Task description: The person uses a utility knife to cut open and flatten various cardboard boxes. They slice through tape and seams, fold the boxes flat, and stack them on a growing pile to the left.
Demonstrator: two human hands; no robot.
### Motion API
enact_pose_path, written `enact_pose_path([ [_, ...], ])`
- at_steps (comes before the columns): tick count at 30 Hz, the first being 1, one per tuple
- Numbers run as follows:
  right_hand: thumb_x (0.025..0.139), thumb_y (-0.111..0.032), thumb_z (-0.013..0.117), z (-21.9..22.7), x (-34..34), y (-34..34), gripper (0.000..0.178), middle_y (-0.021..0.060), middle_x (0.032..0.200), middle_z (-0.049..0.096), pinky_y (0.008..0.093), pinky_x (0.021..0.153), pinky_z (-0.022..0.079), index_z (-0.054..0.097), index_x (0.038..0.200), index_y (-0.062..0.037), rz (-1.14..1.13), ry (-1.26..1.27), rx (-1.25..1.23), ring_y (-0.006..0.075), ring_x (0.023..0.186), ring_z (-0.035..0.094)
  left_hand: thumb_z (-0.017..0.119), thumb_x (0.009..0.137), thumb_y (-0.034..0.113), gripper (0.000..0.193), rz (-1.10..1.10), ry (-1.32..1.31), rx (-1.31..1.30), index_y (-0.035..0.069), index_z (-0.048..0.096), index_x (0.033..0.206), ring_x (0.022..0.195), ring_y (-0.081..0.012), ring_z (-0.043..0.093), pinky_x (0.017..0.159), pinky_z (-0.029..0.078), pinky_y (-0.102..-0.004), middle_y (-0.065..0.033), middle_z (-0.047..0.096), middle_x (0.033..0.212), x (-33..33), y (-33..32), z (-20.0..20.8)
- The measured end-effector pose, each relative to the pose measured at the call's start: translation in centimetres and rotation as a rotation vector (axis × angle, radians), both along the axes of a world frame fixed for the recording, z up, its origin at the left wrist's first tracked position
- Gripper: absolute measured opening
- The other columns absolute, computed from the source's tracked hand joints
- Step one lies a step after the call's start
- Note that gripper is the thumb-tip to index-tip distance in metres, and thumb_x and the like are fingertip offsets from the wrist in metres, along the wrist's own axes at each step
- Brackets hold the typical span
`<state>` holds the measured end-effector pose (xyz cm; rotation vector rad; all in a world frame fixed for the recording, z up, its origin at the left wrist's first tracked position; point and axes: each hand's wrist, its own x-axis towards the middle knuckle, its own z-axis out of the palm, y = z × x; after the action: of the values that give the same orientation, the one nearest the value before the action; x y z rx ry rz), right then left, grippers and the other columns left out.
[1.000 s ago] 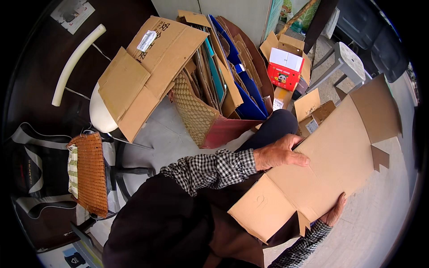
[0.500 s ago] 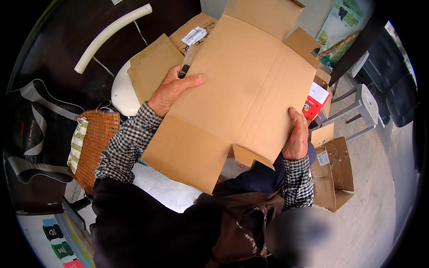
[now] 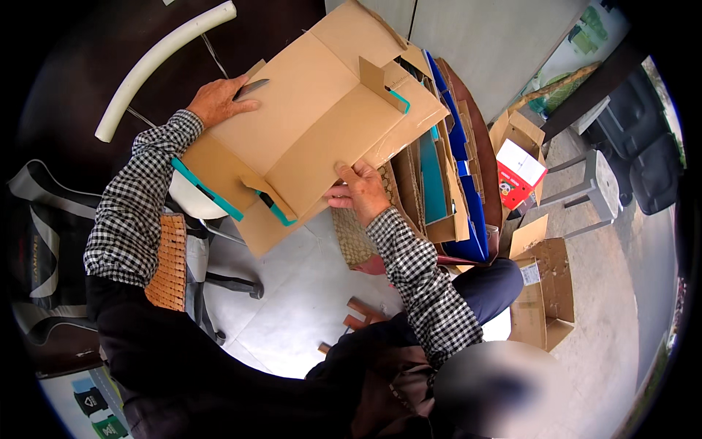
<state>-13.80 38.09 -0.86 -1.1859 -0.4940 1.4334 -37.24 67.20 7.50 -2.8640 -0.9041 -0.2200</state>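
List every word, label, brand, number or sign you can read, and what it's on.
I don't copy wording; print stands here:
Held cardboard: none visible.
Black-and-grey item, left: pale lettering.
Open brown box: white label, too small to read.
Red box: print, too small.
Lower-left panel: white signs on black and green patches.

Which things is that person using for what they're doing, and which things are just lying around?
Being used:
- cardboard, in the left hand and right hand
- knife, in the left hand
- maybe the cardboard stack standing nearby

Just lying around, it seems:
- stool
- red box
- open box on the floor
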Motion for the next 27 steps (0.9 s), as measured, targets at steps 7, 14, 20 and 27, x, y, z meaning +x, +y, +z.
enact_pose_path([
  [7,0.095,-0.049,0.066,-0.6,1.2,-0.5,0.049,0.0103,0.072,0.07,0.0269,0.053,0.057,0.063,0.084,-0.0022,0.131,-0.329,-0.184,0.0147,0.059,0.069,0.056,0.092,0.064,0.08,0.091,0.207,-0.134,-0.002,0.05,0.137,0.095,-0.0381,0.067,0.086,0.052,-0.047,-0.025,0.068,0.105,0.2,-0.2,2.2],
  [14,0.088,-0.059,0.071,-4.0,1.5,-2.1,0.063,0.0136,0.093,0.071,0.0324,0.063,0.061,0.062,0.106,0.0016,0.122,-0.332,-0.186,0.0195,0.074,0.072,0.057,0.093,0.062,0.073,0.05,0.397,-0.136,0.003,0.05,0.136,0.104,-0.0389,0.065,0.088,0.051,-0.048,-0.0242,0.067,0.107,0.4,0.7,2.1],
  [20,0.085,-0.041,0.081,-3.6,-0.4,0.1,0.068,0.0181,0.114,0.065,0.0383,0.074,0.063,0.049,0.126,0.003,-0.055,0.041,-0.03,0.0245,0.089,0.07,0.066,0.092,0.055,0.069,0.01,0.759,-0.113,0.006,0.05,0.139,0.1,-0.0322,0.067,0.084,0.054,-0.0436,-0.0187,0.069,0.1,-2.4,-0.5,-0.1],
  [27,0.092,-0.035,0.075,-4.2,-0.3,-0.8,0.046,0.0149,0.104,0.068,0.0349,0.067,0.063,0.059,0.115,0.0017,-0.044,0.083,-0.021,0.0208,0.08,0.071,0.066,0.097,0.042,0.059,0.44,-0.25,-0.522,0.013,0.051,0.145,0.096,-0.0207,0.066,0.085,0.052,-0.0343,-0.0108,0.069,0.098,-6.1,-6.9,-6.3],
])
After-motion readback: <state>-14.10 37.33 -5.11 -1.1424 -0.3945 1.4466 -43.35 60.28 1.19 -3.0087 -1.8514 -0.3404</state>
